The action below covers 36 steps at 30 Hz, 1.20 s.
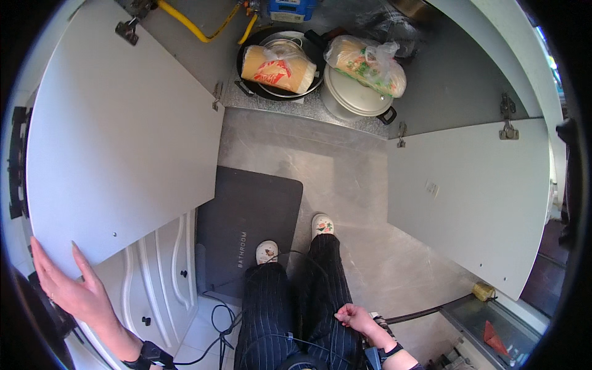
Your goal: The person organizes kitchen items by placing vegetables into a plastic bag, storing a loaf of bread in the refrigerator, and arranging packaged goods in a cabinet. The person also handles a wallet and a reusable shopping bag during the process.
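Observation:
My left hand (pixel 76 289) grips the lower corner of the open left cabinet door (pixel 125 125), its thumb on the inner face and the other fingers along the edge. Over my striped trousers, my right hand (pixel 352 317) is loosely curled, with nothing visible in it. Ahead is the open lower cabinet. On its foil-like floor (pixel 296 109), a bag of noodle-like food (pixel 277 70) rests on a lidded black pan (pixel 245 87). Beside the pan, a second clear knotted bag (pixel 367 64) lies on the lid of a white pot (pixel 342 102).
The right cabinet door (pixel 467 194) also stands open. Yellow hoses (pixel 185 21) and a blue box (pixel 292 9) are at the back. A dark mat (pixel 259 194) lies on the floor beneath my left shoe (pixel 267 252). Black cable (pixel 222 328) trails beside my legs.

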{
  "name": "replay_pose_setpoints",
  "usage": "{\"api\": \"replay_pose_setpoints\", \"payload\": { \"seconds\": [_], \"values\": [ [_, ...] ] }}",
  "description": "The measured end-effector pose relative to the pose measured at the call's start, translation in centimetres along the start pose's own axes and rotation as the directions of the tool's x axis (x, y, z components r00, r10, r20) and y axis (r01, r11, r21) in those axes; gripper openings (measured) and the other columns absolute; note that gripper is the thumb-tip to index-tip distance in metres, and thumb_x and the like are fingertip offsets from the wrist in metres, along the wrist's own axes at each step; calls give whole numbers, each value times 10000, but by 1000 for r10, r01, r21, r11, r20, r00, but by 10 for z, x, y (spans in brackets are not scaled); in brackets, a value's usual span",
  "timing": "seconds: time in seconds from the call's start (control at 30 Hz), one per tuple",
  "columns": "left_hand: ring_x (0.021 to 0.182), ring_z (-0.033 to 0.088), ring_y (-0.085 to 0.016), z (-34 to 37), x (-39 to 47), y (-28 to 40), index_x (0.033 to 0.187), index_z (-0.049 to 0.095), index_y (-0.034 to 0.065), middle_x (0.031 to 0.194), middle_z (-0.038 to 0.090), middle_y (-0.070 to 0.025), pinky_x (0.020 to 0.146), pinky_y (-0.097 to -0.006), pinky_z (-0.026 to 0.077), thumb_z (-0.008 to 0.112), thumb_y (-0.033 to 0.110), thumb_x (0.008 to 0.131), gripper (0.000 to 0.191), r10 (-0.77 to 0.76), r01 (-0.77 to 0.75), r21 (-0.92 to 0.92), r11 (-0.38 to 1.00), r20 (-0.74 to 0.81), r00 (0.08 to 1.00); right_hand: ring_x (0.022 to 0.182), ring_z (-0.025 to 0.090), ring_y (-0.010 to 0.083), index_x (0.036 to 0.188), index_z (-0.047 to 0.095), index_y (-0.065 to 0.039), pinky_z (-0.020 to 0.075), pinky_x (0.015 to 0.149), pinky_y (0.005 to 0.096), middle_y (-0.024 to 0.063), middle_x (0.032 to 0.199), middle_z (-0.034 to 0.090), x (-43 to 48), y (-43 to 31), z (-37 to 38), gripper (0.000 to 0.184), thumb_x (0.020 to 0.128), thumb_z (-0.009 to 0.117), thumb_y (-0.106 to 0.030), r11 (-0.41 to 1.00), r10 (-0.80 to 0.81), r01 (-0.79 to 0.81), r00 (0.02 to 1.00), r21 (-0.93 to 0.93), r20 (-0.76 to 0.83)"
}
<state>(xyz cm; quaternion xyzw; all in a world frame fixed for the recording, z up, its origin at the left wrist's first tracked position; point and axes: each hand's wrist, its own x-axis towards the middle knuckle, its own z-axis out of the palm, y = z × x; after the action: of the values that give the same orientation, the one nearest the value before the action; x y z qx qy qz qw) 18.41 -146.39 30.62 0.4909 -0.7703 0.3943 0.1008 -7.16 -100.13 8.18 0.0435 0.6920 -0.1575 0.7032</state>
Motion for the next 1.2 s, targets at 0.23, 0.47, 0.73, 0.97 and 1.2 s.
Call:
{"api": "replay_pose_setpoints", "payload": {
  "seconds": [0.23, 0.47, 0.73, 0.97, 1.2],
  "values": [
    [1190, 454, -336, -37, 9, 34, 1412, 324, 5, 1353, 429, -202, 970, -396, 388, 623, 130, 867, 634, -12, 6, 43, 999, 135, 991, 568, 526, 68, 797, 601, -61, 449, 541, 231, -29, 636, 561, 5, 19, 13, 170, 845, 704, -187, 983, -121, 123, 992, 134, -25],
    [1125, 492, -378, -81, 31, 27, 1366, 366, -35, 1243, 476, -237, 950, -417, 404, 547, 48, 876, 529, 226, -177, -191, 966, 279, 933, 551, 553, 84, 816, 603, -44, 453, 525, 246, 2, 639, 585, 11, 42, 26, 123, 835, 689, -128, 960, -141, 166, 982, 225, -123],
    [1199, 416, -261, -83, 35, 52, 1322, 364, -31, 1271, 420, -175, 1017, -359, 329, 457, 68, 936, 409, 148, 103, -689, 717, 294, 944, 574, 599, 112, 878, 595, -33, 486, 540, 260, 45, 683, 624, 7, 94, 57, 125, 834, 672, -121, 917, -105, 154, 983, 367, -152],
    [1305, 319, -315, -95, 53, 92, 1345, 258, -65, 1377, 324, -237, 1095, -396, 218, 416, 130, 951, 467, 178, 190, -708, 681, 410, 895, 920, 583, 168, 1237, 472, -48, 476, 802, 286, 82, 1130, 558, -33, 77, -60, 355, 894, 565, -63, 642, -139, 637, 643, 426, -753],
    [1371, 188, -350, -114, 98, 171, 1371, 147, -91, 1428, 201, -287, 1129, -403, 144, 421, 138, 919, 577, 110, 341, -663, 666, 540, 835, 1218, 459, 283, 1311, 372, 58, 313, 1058, 398, 200, 1295, 470, -164, 12, -215, 731, 941, 349, -572, 168, 34, 985, 43, 48, -998]
  ]
}}
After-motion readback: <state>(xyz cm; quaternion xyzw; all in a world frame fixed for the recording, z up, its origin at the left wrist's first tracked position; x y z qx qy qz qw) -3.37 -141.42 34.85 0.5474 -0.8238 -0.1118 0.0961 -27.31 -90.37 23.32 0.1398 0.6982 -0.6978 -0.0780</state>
